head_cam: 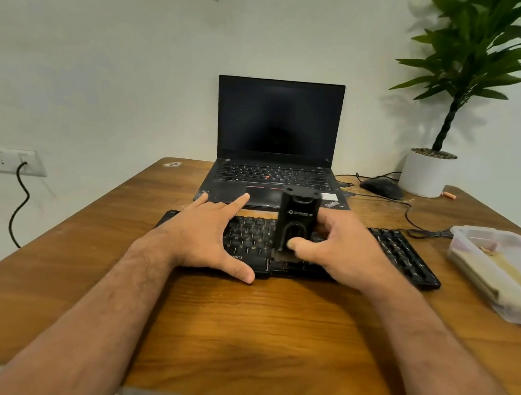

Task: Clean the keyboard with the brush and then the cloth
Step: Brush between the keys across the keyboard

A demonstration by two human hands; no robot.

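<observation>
— Head view: what did we see on the wooden table (275,321)?

— We saw the black keyboard (403,256) in front of the laptop (278,121). Our left hand (207,240) lay flat on its left end, fingers straight and spread.

— And our right hand (339,249)?

— It gripped the black brush (296,221), standing upright, bristles down on the keys near the middle.

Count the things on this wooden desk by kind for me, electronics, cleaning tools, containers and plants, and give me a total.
Electronics: 3, black open laptop, black external keyboard, black corded mouse
Cleaning tools: 1, black upright brush, gripped by the right hand
Containers: 1, clear plastic box
Plants: 1, green plant in a white pot
Total: 6
</observation>
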